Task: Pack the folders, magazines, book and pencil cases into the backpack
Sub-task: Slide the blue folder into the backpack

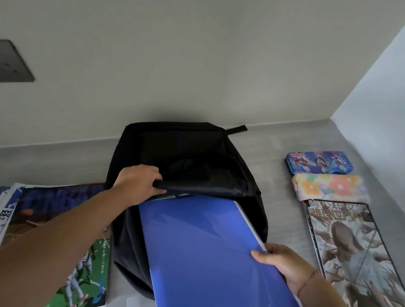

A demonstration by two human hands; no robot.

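Nearest, the blue folder lies slanted, its far end just inside the mouth of the black backpack and most of its length outside; the right hand pinches its right edge, thumb on top; the left hand has its fingers curled round the near lip of the bag's opening, holding it up. So the packing looks barely begun, with this folder only partly in; a pale sliver under the lip may be something already inside, but I cannot tell. To the left a fanned stack of magazines waits on the bench; to the right lies an illustrated magazine, touching it beyond a floral pencil case, then a blue pencil case, all unpacked.
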